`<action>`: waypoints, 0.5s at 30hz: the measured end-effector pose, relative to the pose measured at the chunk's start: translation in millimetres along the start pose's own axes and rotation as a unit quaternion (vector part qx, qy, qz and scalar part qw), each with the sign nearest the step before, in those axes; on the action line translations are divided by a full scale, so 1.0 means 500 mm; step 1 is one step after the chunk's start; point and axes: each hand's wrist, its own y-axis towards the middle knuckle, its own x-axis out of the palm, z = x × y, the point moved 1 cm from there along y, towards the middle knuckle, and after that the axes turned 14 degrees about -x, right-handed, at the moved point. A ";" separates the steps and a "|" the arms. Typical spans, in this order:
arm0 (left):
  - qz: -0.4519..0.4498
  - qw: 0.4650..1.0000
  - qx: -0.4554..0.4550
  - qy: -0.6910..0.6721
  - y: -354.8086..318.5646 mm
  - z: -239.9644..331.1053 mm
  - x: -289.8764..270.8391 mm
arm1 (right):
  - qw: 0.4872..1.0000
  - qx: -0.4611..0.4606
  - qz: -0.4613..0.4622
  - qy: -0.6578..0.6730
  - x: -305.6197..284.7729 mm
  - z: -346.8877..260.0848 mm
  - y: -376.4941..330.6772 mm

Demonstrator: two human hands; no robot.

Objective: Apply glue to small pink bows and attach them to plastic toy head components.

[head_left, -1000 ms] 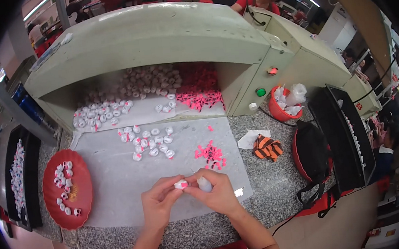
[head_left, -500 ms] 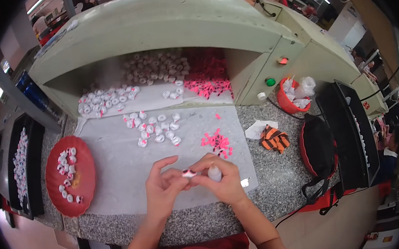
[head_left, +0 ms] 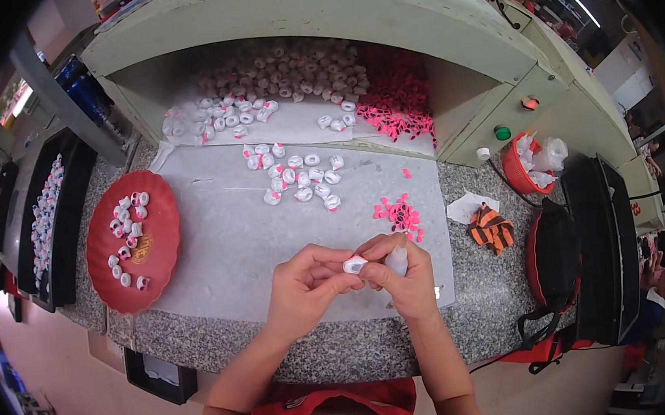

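Both hands now meeting closer above bench [head_left: 507, 303]: left hand [head_left: 301, 288] pinching small white cap [head_left: 354, 265], right hand [head_left: 403, 274] gripping pale tube [head_left: 397, 260], pressing onto cap; pink piece no longer showing.

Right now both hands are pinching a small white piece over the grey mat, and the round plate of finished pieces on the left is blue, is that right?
Not quite. The round plate on the left is red, not blue, as the head view shows. The rest holds: the left hand and right hand pinch a small white piece over the grey mat.
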 end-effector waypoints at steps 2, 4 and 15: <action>0.006 1.000 0.002 -0.001 0.001 0.000 0.001 | 0.999 0.022 0.022 0.024 0.007 -0.003 -0.001; 0.025 1.000 -0.003 -0.001 0.000 0.001 -0.005 | 0.994 0.098 0.045 0.013 0.019 -0.005 0.000; 0.462 0.831 0.099 0.293 -0.057 0.074 -0.298 | 0.975 0.142 0.162 0.047 -0.009 0.034 0.003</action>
